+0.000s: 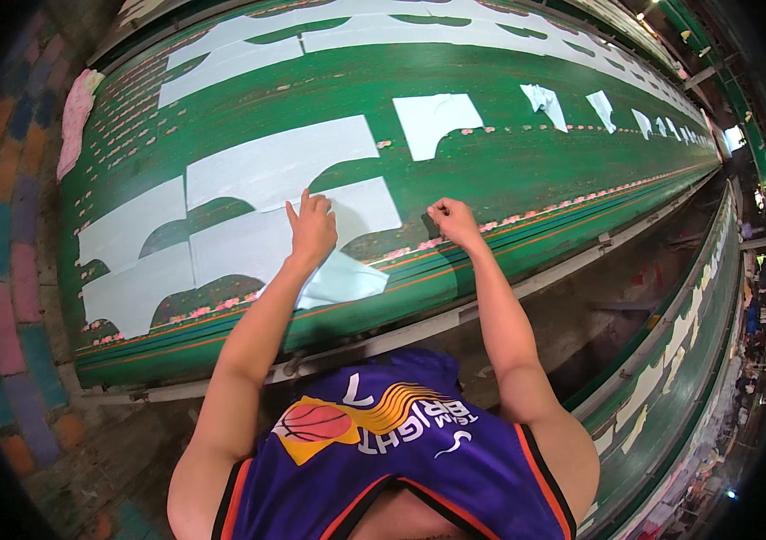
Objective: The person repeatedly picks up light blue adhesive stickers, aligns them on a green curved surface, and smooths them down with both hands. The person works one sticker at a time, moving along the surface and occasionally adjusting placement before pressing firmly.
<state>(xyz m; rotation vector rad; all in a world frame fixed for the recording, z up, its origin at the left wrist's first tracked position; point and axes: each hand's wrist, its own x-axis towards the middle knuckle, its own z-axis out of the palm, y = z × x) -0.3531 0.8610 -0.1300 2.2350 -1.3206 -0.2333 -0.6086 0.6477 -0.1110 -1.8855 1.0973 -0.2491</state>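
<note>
My left hand (313,226), fingers spread, rests at the top edge of a pale blue cut fabric piece (231,246) on the long green printing table (356,81). Beneath that wrist, a loose part of the fabric (346,280) lies folded towards the table's near edge. Just above it on the table, another curved-edge fabric piece (275,158) lies flat. My right hand (452,219) hovers over the green surface to the right of the pieces. Its fingers are curled together, with nothing visible in them and a dark shadow below.
Flat fabric pieces (241,64) line the table's far side. Crumpled ones (544,104) lie in a row to the right. A pink patterned cloth (78,121) hangs at the left end. A metal rail (383,343) edges the near side; another table (666,371) stands at right.
</note>
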